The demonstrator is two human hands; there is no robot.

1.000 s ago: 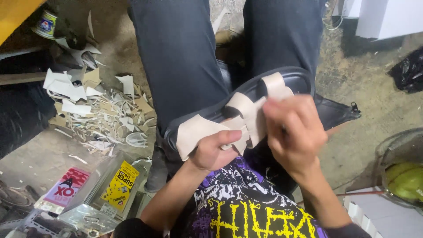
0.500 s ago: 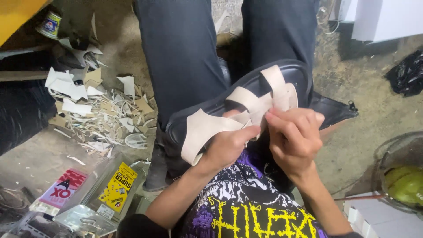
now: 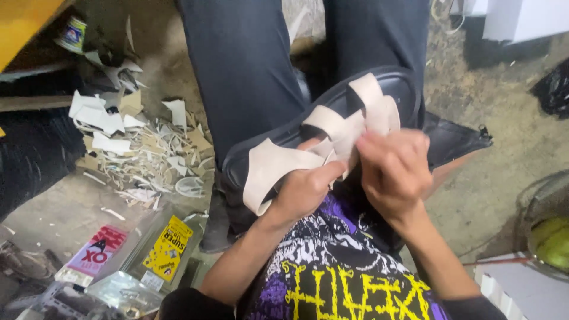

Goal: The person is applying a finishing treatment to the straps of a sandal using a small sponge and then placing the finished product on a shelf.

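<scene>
A black-soled sandal (image 3: 332,104) with pale beige straps (image 3: 278,166) rests across my lap, over dark trousers. My left hand (image 3: 305,189) grips the sandal's near edge, thumb pressed on a beige strap. My right hand (image 3: 394,172) pinches the crossing straps near the middle of the sandal, fingers curled and slightly blurred. Both hands touch the straps side by side. The inner side of the sole under my hands is hidden.
Pale offcuts and scraps (image 3: 127,142) litter the dirt floor at left. Flat packets, one yellow (image 3: 168,248) and one red-and-white (image 3: 95,256), lie at lower left. A black bag (image 3: 456,142) sits behind the sandal. A bowl with green fruit (image 3: 551,240) is at right.
The sandal has shifted slightly up and right in my lap. My right hand moved down along the straps, and my left hand slid in closer beside it.
</scene>
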